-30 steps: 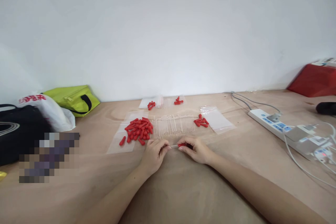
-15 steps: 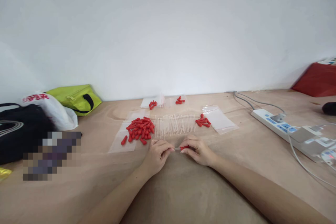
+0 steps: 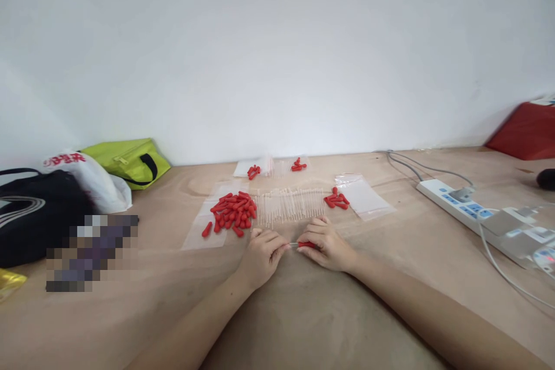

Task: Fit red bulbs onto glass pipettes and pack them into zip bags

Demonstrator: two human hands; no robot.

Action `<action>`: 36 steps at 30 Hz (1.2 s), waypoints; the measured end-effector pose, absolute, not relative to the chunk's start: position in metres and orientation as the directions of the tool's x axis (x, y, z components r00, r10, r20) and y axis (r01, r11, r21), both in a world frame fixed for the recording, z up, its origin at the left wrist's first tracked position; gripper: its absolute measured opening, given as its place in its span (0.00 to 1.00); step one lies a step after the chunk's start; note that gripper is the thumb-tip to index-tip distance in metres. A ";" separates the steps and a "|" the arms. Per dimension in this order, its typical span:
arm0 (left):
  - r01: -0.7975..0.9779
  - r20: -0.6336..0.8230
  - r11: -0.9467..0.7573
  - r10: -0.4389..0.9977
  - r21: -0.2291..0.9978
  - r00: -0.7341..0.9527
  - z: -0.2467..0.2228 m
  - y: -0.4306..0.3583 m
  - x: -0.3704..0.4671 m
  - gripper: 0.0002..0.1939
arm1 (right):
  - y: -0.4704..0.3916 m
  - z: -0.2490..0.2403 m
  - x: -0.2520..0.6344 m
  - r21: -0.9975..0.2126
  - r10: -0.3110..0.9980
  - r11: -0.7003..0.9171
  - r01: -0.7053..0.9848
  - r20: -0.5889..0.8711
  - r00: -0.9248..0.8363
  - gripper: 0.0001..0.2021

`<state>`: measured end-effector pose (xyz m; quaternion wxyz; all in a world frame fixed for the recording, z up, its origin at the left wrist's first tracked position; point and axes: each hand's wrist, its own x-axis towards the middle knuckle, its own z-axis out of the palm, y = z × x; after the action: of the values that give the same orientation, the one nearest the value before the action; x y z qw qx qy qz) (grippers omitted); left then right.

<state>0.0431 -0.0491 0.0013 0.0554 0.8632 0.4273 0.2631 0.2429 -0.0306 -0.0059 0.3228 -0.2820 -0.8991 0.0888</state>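
My left hand (image 3: 265,254) pinches one end of a thin clear dropper tube (image 3: 293,244). Between the fingertips of my right hand (image 3: 327,248) is a red rubber bulb (image 3: 307,244), lined up with the tube; whether the tube sits inside the bulb is hidden by my fingers. Just beyond my hands, many clear dropper tubes (image 3: 289,206) lie side by side in a row. A heap of red bulbs (image 3: 234,211) rests left of the row, partly on a clear plastic bag (image 3: 197,231). A small group of red bulbs (image 3: 336,199) lies at its right end.
Near the wall are two more small clusters of red bulbs (image 3: 254,171) on plastic bags. A clear zip bag (image 3: 366,199) lies at the right. Farther right sits a white power strip (image 3: 451,199) with cables. Black, white and lime-green bags (image 3: 125,156) stand at the left.
The whole view has shifted slightly to the right. My hands keep the same hold on the tube and the bulb, with little visible movement.
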 end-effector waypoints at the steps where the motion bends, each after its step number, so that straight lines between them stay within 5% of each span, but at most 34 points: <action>1: 0.711 0.408 -0.630 0.765 0.311 0.499 0.001 -0.049 0.044 0.15 | -0.030 -0.006 0.243 -0.332 0.559 0.829 0.451 0.530 -0.637 0.08; 17: 0.708 0.451 -0.656 0.732 0.261 0.511 -0.003 -0.048 0.048 0.13 | -0.025 -0.011 0.234 -0.299 0.542 0.840 0.453 0.514 -0.665 0.06; 24: 0.682 0.480 -0.640 0.750 0.353 0.455 -0.003 -0.042 0.041 0.10 | -0.019 -0.004 0.246 -0.528 0.673 0.735 0.426 0.488 -0.556 0.05; 29: 0.701 0.465 -0.635 0.752 0.325 0.467 -0.001 -0.044 0.035 0.12 | -0.017 -0.004 0.248 -0.925 0.905 0.366 0.105 0.328 -0.270 0.11; 33: 0.703 0.470 -0.640 0.746 0.311 0.472 -0.003 -0.045 0.040 0.13 | -0.024 -0.009 0.223 -0.960 0.977 0.143 -0.240 0.175 -0.119 0.17; 36: 0.695 0.472 -0.647 0.741 0.312 0.478 -0.004 -0.045 0.044 0.13 | -0.032 -0.013 0.203 -0.951 0.979 0.053 -0.304 0.110 -0.173 0.17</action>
<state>0.0437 -0.0449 -0.0037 0.0386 0.8587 0.4182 0.2939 0.2030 -0.0317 -0.0134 0.5405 -0.3482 -0.4843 0.5934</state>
